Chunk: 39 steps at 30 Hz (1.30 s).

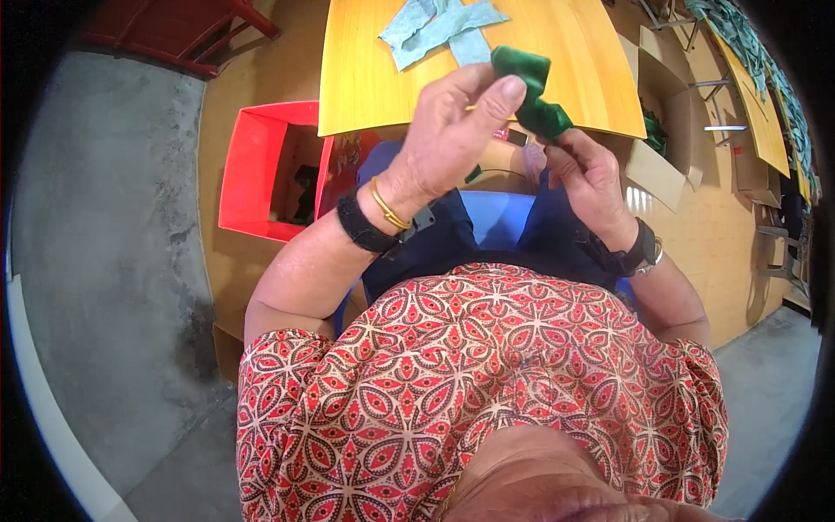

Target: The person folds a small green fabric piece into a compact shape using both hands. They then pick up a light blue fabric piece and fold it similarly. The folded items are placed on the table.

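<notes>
A strip of shiny dark green fabric hangs between my hands above the near edge of the yellow table. My left hand pinches its upper part between thumb and fingers. At the lower right end of the strip, my right hand grips the fabric with thumb and fingertips. A small bit of green shows just below my left hand; whether it belongs to the same strip I cannot tell. Several pale blue-green cloth pieces lie overlapping at the far side of the table.
Left of the table stands a bright red box with something dark inside. An opened cardboard box sits to the right, holding dark green fabric. Farther right, blue-green cloth strips lie along another table. Dark red wooden furniture occupies the far left.
</notes>
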### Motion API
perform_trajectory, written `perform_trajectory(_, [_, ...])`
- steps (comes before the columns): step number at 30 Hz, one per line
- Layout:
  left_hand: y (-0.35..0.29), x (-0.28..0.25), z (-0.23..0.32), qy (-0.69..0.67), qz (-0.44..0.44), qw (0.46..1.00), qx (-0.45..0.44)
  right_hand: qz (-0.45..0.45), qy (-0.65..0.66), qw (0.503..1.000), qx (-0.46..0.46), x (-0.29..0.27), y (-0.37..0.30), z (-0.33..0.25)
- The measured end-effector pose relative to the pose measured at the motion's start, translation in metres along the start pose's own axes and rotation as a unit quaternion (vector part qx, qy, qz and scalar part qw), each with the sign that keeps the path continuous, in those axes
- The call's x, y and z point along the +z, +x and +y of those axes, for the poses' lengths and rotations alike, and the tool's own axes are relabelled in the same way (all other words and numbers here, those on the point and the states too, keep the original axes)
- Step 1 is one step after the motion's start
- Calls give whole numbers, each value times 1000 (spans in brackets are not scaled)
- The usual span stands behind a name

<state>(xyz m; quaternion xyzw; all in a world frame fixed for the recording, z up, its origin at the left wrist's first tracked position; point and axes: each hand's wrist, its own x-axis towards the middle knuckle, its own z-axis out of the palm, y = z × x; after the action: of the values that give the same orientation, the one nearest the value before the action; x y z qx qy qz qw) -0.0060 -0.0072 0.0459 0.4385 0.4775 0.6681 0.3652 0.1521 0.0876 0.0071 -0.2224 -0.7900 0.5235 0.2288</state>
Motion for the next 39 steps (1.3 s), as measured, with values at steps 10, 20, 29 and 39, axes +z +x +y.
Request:
perform_trajectory(10, [-5, 0, -6, -3, -7, 1000, -25, -42, -35, 996, -74, 6, -5, -2])
perform_trajectory(20, [-9, 4, -5, -22, -2, 1000, -22, -134, 225, 961, 92, 3, -10, -4])
perform_trajectory(29, [-3, -3, -6, 41, 13, 999, 4, -76, 54, 995, 33, -9, 0, 0])
perform_trajectory(39, [0, -15, -2, 100, -47, 994, -4, -40, -37, 996, -65, -14, 6, 18])
